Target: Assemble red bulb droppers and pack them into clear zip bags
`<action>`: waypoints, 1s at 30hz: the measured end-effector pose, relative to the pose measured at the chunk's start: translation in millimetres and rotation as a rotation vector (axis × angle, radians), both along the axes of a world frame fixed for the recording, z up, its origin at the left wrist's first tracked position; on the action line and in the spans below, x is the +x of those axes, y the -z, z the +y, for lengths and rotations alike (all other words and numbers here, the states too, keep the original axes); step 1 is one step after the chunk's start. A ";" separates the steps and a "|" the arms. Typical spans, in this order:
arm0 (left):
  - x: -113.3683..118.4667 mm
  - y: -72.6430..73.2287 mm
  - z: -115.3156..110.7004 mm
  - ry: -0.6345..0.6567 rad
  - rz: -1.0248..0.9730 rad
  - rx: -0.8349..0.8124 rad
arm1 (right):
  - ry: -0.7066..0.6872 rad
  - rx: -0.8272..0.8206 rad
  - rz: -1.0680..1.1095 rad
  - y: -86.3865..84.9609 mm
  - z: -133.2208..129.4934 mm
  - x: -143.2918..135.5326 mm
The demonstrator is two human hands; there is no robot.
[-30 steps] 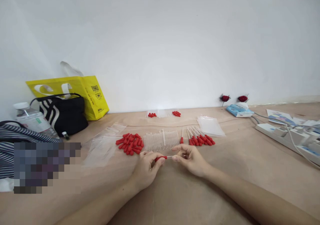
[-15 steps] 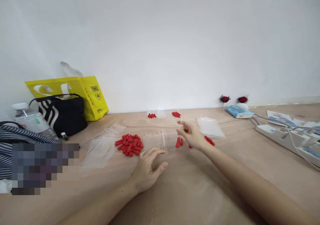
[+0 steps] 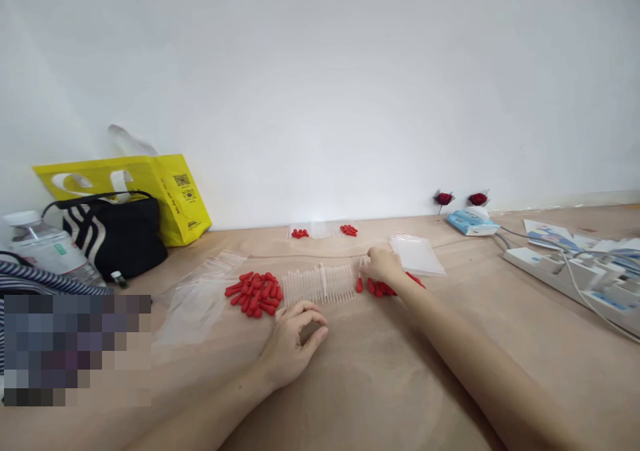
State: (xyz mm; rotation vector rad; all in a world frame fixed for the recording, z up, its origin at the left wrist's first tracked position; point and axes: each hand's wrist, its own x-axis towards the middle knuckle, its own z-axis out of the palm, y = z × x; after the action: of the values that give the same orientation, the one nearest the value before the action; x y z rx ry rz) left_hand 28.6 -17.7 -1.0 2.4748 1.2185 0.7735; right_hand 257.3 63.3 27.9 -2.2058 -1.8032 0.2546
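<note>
My left hand [image 3: 295, 341] rests on the table with its fingers apart and slightly curled, just below a row of clear thin tubes [image 3: 320, 284]. Left of the tubes lies a pile of red rubber bulbs [image 3: 255, 294]. My right hand [image 3: 383, 267] reaches to the right end of the row, its fingers closed at a clear thin piece that is too small to make out. Under and beside that hand lie more red bulbs [image 3: 379, 289], partly covered by it. Clear zip bags [image 3: 193, 304] are spread at the left, and another clear bag [image 3: 417, 254] lies right of my right hand.
Small bags with red bulbs [image 3: 300, 233] lie near the wall. At the left stand a yellow bag [image 3: 187, 204], a black bag [image 3: 130, 237] and a bottle [image 3: 47, 247]. A tissue pack [image 3: 471, 223] and a white power strip [image 3: 545, 274] with cables are at the right.
My right hand has moved down to the right end of the tubes, and its fingers have turned downward. More red bulbs show beneath it. My left hand has hardly moved; the view has shifted slightly.
</note>
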 end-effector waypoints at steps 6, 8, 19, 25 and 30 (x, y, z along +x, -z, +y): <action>0.7 -0.8 0.6 0.005 0.000 -0.008 | -0.078 -0.043 0.015 0.2 -5.0 -7.7; 0.7 -1.0 0.6 0.008 -0.002 -0.010 | -0.102 -0.065 0.020 0.5 -6.7 -7.6; -0.7 -1.3 0.3 0.012 -0.009 -0.024 | -0.144 -0.107 0.036 2.0 -3.6 2.4; 2.8 -0.4 -4.2 -0.021 -0.012 0.011 | -0.056 -0.086 -0.006 1.9 0.2 -18.6; -5.2 -9.7 6.2 -0.122 -0.014 0.100 | -0.027 -0.109 -0.022 4.0 6.1 -27.7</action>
State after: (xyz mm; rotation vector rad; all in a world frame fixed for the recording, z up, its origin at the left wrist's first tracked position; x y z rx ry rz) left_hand 23.3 -11.5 8.7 2.4873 1.3685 0.9019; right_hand 229.6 69.3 23.9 -2.2671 -1.8735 0.3432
